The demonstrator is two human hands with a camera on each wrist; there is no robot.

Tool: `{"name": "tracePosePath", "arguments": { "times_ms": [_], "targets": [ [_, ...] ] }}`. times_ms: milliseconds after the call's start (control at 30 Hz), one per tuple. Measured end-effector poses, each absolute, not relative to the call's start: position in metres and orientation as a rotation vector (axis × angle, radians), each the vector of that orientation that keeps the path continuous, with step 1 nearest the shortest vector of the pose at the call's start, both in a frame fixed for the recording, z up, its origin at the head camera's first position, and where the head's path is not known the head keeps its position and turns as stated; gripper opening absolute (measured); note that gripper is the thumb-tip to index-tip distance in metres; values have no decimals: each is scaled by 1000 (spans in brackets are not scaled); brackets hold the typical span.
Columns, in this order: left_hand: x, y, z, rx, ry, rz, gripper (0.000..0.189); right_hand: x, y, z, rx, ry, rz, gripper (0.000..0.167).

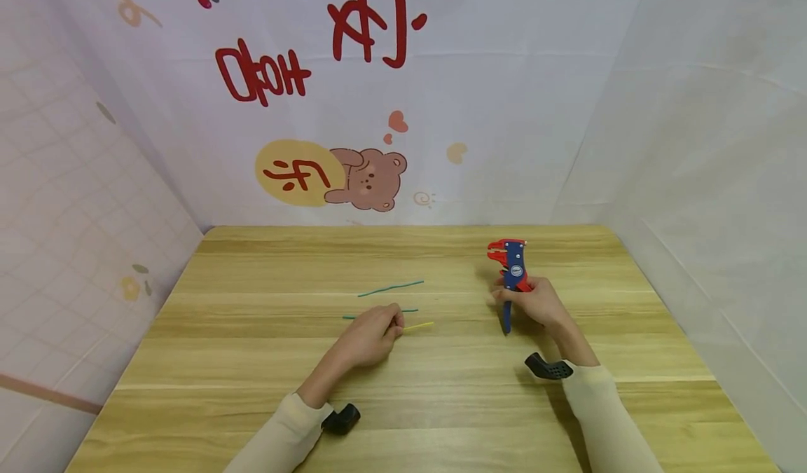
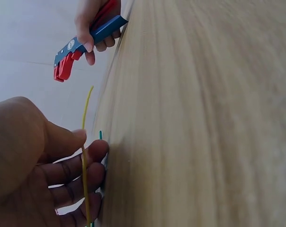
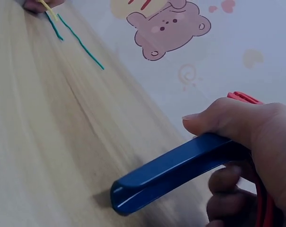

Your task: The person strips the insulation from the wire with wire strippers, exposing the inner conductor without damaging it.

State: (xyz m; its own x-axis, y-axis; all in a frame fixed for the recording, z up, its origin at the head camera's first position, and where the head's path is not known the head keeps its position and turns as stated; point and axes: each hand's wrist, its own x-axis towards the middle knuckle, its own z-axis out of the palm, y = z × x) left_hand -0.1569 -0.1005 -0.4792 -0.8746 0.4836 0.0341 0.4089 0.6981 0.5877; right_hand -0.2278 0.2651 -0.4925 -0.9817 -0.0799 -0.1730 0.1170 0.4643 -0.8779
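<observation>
Between thumb and forefinger my left hand (image 1: 370, 336) pinches a thin yellow wire (image 1: 419, 326), just over the table. In the left wrist view the yellow wire (image 2: 84, 175) runs down across the fingers, its free end pointing up past the thumb. My right hand (image 1: 543, 300) grips a blue and red wire stripper (image 1: 515, 266) by its handles, the red head pointing away. A blue handle (image 3: 174, 170) fills the front of the right wrist view. One green wire (image 1: 391, 289) lies beyond the left hand; another green wire (image 1: 410, 310) is partly hidden behind that hand.
The wood-grain table (image 1: 441, 389) meets a white printed cloth wall (image 1: 504, 108) at the back. Similar cloth hangs along both sides. Black wrist devices (image 1: 340, 419) sit at each sleeve.
</observation>
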Motion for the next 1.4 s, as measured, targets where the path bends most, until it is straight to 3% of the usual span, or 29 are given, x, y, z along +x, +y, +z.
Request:
{"name": "tracePosePath", "arguments": {
  "times_ms": [167, 400, 667, 1100, 1400],
  "targets": [
    [-156, -103, -480, 747, 2767, 964, 5, -225, 266, -493, -44, 2392, -1645, 42],
    [-157, -105, -479, 740, 2749, 1018, 8, -223, 273, -494, -251, 2096, -1820, 62],
    [-157, -106, -477, 735, 2735, 1085, 11, -223, 273, -492, -321, 1775, -1933, 69],
    [-161, -106, -477, 713, 2693, 1199, 14, -221, 269, -491, -512, 1573, -2016, 40],
    [-160, -108, -473, 705, 2697, 1253, 13, -219, 266, -488, -589, 1553, -2108, 33]
  ]
}}
